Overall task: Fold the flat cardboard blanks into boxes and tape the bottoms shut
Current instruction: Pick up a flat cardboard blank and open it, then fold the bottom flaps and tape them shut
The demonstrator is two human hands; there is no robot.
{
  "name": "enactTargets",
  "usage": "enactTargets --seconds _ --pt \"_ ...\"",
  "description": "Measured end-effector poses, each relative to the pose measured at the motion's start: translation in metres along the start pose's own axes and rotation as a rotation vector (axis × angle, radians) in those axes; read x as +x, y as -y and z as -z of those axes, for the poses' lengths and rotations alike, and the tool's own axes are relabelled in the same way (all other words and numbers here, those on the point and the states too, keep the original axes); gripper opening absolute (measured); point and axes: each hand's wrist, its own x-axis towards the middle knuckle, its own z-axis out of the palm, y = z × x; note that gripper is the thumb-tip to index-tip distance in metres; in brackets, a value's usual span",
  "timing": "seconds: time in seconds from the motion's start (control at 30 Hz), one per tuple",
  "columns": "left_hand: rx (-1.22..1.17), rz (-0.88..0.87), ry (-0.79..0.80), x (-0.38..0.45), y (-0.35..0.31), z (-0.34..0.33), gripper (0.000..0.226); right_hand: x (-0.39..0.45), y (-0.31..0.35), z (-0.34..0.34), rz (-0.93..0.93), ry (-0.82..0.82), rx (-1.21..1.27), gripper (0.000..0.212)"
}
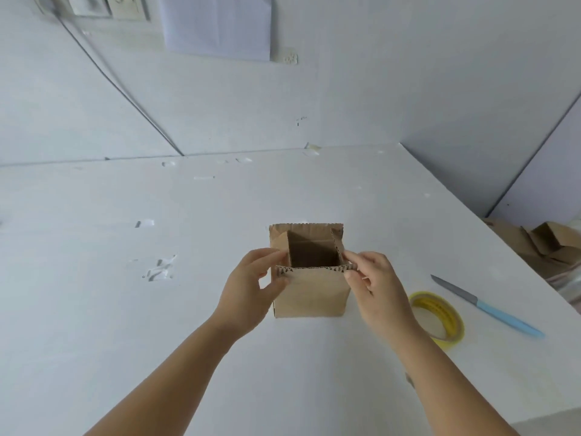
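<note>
- Pinching box [311,294] flap corners: left hand [251,287], right hand [374,287], both gripping cardboard.
- Folding side flaps inward first, squarely.
- Tape roll [438,316] lying near on counter [125,309].

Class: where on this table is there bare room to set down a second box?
Left of the box and left hand, apart from tape scraps. Right is crowded: right hand, tape roll, knife.
</note>
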Motion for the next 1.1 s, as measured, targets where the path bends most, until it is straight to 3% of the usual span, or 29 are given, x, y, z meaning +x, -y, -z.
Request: enactTargets --seconds 0.2,0.3,0.43,0.53,0.77,0.9,1.0,1.1 --pt "-0.027 0.026 -0.083 -0.005 -0.004 -0.013 0.022 0.004 -0.007 0.005 0.026 0.103 -0.006 0.031" --pt "-0.038 0.055 -0.158 -0.003 -0.007 -0.017 0.02 0.009 -0.008 0.003 -0.019 0.043 0.033 0.026" --pt "-0.074 0.099 -0.23 0.005 -0.01 -0.02 0.035 0.017 -0.008 -0.006 -0.122 -0.047 0.127 0.049" --pt "-0.046 0.133 -0.22 0.012 -0.007 -0.02 0.052 0.025 -0.01 -0.009 -0.134 -0.04 0.066 0.066" --pt "0.056 0.135 -0.084 0.021 -0.001 -0.014 0.08 0.041 -0.006 -0.002 -0.003 0.203 -0.097 0.081" --pt "0.295 -0.02 0.048 0.03 -0.005 -0.006 0.082 0.048 -0.002 0.002 0.063 0.246 -0.249 0.07" --pt "0.401 -0.123 0.176 0.034 -0.009 -0.002 0.055 0.046 -0.003 0.001 0.183 0.202 -0.345 0.046" --pt "0.402 -0.129 0.204 0.029 -0.011 -0.009 0.041 0.041 -0.007 -0.003 0.244 0.19 -0.364 0.039"
